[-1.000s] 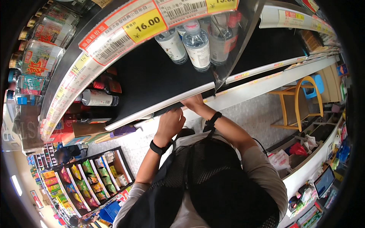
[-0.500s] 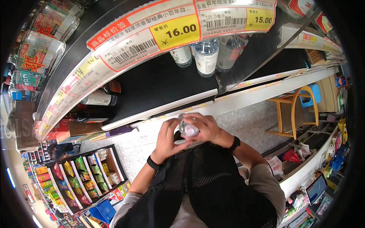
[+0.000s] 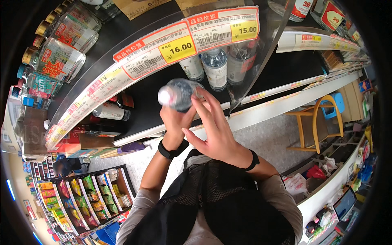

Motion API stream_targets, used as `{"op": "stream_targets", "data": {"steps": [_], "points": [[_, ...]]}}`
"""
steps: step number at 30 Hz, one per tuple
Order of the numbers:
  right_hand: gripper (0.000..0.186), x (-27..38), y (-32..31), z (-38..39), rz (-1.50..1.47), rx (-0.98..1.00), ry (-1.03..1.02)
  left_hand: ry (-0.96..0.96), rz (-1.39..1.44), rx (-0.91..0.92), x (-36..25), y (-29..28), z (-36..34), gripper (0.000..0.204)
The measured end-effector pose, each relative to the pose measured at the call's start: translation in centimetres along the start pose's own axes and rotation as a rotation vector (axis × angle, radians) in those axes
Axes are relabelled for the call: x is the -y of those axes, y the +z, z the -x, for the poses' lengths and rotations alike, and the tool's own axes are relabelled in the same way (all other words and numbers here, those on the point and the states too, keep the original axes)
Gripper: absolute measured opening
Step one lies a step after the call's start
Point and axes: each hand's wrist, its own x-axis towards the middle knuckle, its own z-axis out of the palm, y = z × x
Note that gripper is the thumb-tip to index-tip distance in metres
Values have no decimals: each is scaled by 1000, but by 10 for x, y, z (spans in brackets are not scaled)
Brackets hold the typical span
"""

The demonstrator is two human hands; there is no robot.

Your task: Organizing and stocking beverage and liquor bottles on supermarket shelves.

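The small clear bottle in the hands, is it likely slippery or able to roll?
The small clear bottle looks smooth and glossy, so probably a bit slippery; the left hand and right hand both touch it. Its round body would likely roll if laid down.

The bottle [image 3: 179,94] is motion-blurred, so its label cannot be made out, and its lower part is hidden behind the left hand [image 3: 175,122] and the fingers [image 3: 203,107] of the right hand [image 3: 216,136]. How firmly the right hand grips cannot be told. The shelf bottles [image 3: 215,67] stand behind the price strip [image 3: 188,43], which covers their tops. The jars [image 3: 57,57] at upper left bend into the dark rim and are partly cut off. The snack rack [image 3: 85,200] at lower left is too small to read, and the counter [image 3: 343,196] at right fades into the rim.
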Motion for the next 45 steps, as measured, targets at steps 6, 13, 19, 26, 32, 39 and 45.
{"op": "stream_targets", "data": {"steps": [6,13,19,26,32,39,45], "points": [[76,-21,-3,-14,147,-81,4,50,3,-153,1,15,-30,48],[69,-40,-8,-81,400,-150,-52,30,-37,-147,3,27,-41,49],[67,-43,0,-83,396,-157,66,18,-232,-57,-3,23,-39,41],[59,-46,3,-40,360,-376,-52,475,-235,-304,-12,27,4,71],[42,-15,-19,-6,102,-255,-219,474,-107,-34,-25,22,10,88],[35,55,-39,21,-279,47,-551,616,-97,19,-16,-20,75,45],[36,-13,-18,73,-120,406,-272,131,-31,520,55,3,117,38]]}}
